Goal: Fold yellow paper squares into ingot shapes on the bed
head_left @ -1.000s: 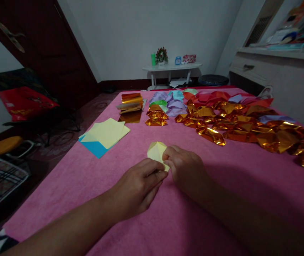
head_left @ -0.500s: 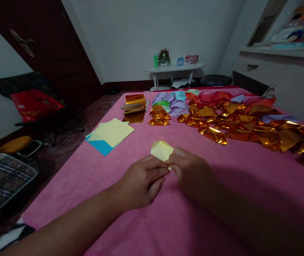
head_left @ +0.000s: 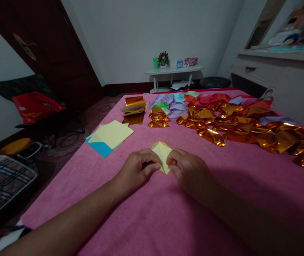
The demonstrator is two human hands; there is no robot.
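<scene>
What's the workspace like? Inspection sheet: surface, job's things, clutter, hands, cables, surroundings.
Surface: pink cloth, lightly creased.
Job's things: folded yellow paper between the hands; loose yellow sheets over blue paper, to the left.
Clutter: gold foil sheets at the far left; folded gold pieces and coloured paper pieces spread behind and right.
Hands: left hand and right hand each pinch one side of the folded yellow paper.
Cables: nothing clearly seen.
Surroundings: door, red bag on a chair, white table by the wall.

The pink cloth (head_left: 146, 220) carries yellow and blue sheets (head_left: 111, 133) at centre left, golden folded shapes (head_left: 211, 137) at right, yellow folded paper (head_left: 163, 151) at centre.
</scene>
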